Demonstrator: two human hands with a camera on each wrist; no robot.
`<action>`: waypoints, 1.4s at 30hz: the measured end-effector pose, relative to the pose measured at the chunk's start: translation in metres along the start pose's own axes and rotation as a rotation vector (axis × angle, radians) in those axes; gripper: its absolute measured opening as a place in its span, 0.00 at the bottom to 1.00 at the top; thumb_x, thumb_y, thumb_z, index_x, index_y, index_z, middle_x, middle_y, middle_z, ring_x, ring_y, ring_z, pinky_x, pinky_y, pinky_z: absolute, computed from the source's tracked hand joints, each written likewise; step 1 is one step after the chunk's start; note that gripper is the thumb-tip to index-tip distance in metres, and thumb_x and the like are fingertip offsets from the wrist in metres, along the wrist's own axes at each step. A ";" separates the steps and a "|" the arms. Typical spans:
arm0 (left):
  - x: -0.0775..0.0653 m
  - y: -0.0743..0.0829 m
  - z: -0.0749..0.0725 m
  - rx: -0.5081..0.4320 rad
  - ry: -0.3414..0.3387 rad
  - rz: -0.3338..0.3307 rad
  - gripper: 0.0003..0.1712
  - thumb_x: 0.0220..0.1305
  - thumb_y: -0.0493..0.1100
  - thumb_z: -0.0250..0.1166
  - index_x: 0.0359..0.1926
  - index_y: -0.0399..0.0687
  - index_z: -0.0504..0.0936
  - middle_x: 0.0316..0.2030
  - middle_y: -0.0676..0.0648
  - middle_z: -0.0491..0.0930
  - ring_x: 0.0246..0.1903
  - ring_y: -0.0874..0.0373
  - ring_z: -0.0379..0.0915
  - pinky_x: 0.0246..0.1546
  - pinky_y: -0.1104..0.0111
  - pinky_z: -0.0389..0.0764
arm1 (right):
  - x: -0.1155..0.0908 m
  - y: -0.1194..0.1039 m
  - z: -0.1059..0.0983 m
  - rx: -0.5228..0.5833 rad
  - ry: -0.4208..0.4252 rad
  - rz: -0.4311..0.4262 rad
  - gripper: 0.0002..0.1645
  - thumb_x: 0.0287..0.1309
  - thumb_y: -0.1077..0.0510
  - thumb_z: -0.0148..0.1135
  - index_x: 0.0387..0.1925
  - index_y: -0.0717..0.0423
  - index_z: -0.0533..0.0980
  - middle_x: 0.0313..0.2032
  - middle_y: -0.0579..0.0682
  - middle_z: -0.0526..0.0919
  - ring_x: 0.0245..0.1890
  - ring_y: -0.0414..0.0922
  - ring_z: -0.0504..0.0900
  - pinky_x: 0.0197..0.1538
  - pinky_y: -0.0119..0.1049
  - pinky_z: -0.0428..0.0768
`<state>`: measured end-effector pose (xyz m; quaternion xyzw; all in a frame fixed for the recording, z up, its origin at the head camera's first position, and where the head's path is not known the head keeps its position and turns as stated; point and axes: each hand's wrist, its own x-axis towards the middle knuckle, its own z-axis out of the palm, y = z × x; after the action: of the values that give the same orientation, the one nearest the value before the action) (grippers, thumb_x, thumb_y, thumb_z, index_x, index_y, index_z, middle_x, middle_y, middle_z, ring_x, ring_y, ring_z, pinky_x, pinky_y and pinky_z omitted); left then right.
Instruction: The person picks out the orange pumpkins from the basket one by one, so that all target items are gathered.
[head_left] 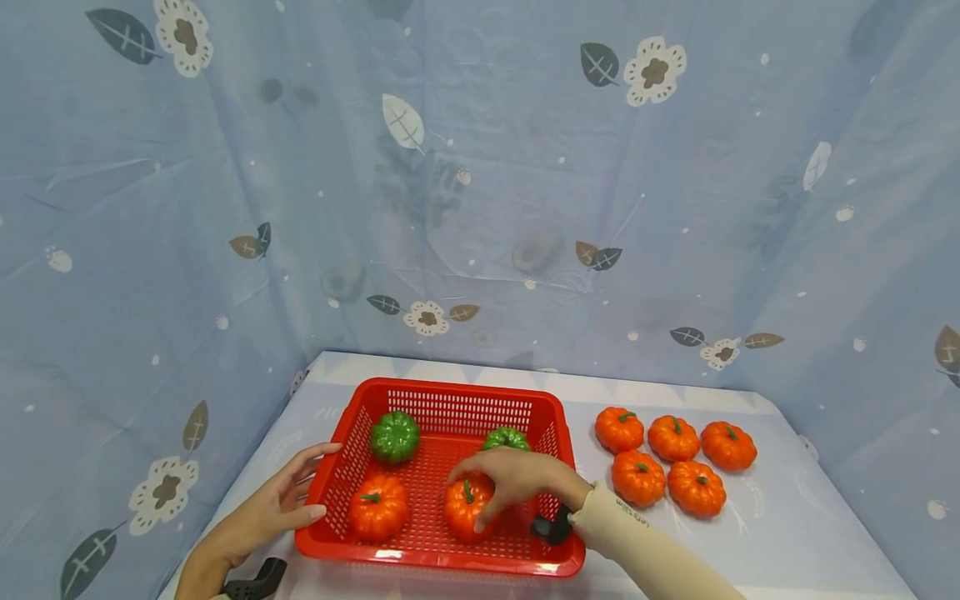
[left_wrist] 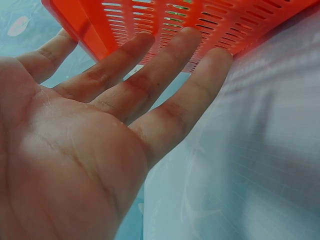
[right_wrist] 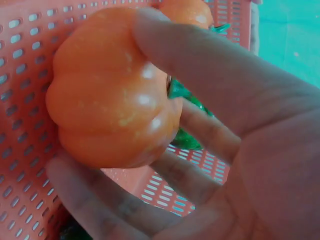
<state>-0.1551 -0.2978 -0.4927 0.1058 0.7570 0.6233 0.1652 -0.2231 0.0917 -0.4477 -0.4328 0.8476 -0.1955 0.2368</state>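
My right hand [head_left: 521, 477] reaches into the red plastic basket [head_left: 442, 552] and holds an orange toy pumpkin [right_wrist: 107, 100] between thumb and fingers, its green stem upward in the head view. Another orange pumpkin [head_left: 378, 508] sits to its left inside the basket. Behind them are two green pumpkins, one at the back left [head_left: 395, 437] and one at the back right [head_left: 506, 437], the latter partly covered by my right hand. My left hand [head_left: 273, 504] is at the basket's left side, its fairly straight fingertips [left_wrist: 187, 40] against the slotted wall and its thumb near the rim.
Right of the basket, several orange pumpkins stand in two rows on the pale tablecloth [head_left: 780, 517], among them a front one [head_left: 697, 489] and a back one [head_left: 727, 446]. A blue patterned curtain [head_left: 480, 208] hangs behind the table and along its sides.
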 end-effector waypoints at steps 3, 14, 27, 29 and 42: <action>0.000 0.001 0.000 -0.003 0.000 -0.003 0.44 0.68 0.40 0.66 0.79 0.54 0.54 0.76 0.31 0.52 0.72 0.30 0.55 0.60 0.60 0.79 | 0.000 0.002 0.001 -0.001 -0.022 -0.045 0.42 0.49 0.47 0.83 0.66 0.40 0.75 0.61 0.34 0.77 0.55 0.33 0.75 0.61 0.33 0.75; 0.001 0.001 0.001 -0.008 0.005 -0.006 0.45 0.68 0.40 0.66 0.79 0.54 0.54 0.75 0.31 0.53 0.72 0.30 0.56 0.60 0.56 0.80 | 0.001 0.001 0.001 0.039 0.099 -0.011 0.42 0.49 0.44 0.81 0.65 0.39 0.73 0.59 0.35 0.77 0.56 0.35 0.75 0.61 0.36 0.76; 0.001 -0.004 -0.001 -0.019 -0.010 0.017 0.44 0.69 0.38 0.65 0.79 0.56 0.54 0.76 0.32 0.51 0.72 0.29 0.54 0.58 0.65 0.78 | -0.014 -0.012 -0.009 0.089 0.255 -0.004 0.42 0.51 0.40 0.79 0.66 0.36 0.71 0.60 0.34 0.75 0.56 0.35 0.74 0.59 0.36 0.77; 0.002 -0.004 -0.002 -0.010 -0.008 0.018 0.44 0.69 0.39 0.65 0.79 0.56 0.54 0.76 0.32 0.51 0.72 0.29 0.54 0.58 0.64 0.79 | -0.018 -0.012 -0.012 0.108 0.275 -0.010 0.43 0.51 0.40 0.79 0.66 0.37 0.71 0.60 0.34 0.75 0.56 0.35 0.74 0.59 0.35 0.78; 0.002 -0.003 -0.001 0.021 0.009 0.012 0.44 0.68 0.41 0.66 0.79 0.55 0.55 0.76 0.31 0.52 0.71 0.30 0.57 0.58 0.59 0.81 | -0.048 -0.010 -0.027 0.200 0.401 0.022 0.45 0.51 0.39 0.79 0.68 0.37 0.69 0.59 0.35 0.75 0.52 0.40 0.78 0.51 0.34 0.83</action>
<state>-0.1569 -0.2984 -0.4957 0.1093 0.7635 0.6168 0.1570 -0.2078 0.1295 -0.4090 -0.3504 0.8589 -0.3578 0.1075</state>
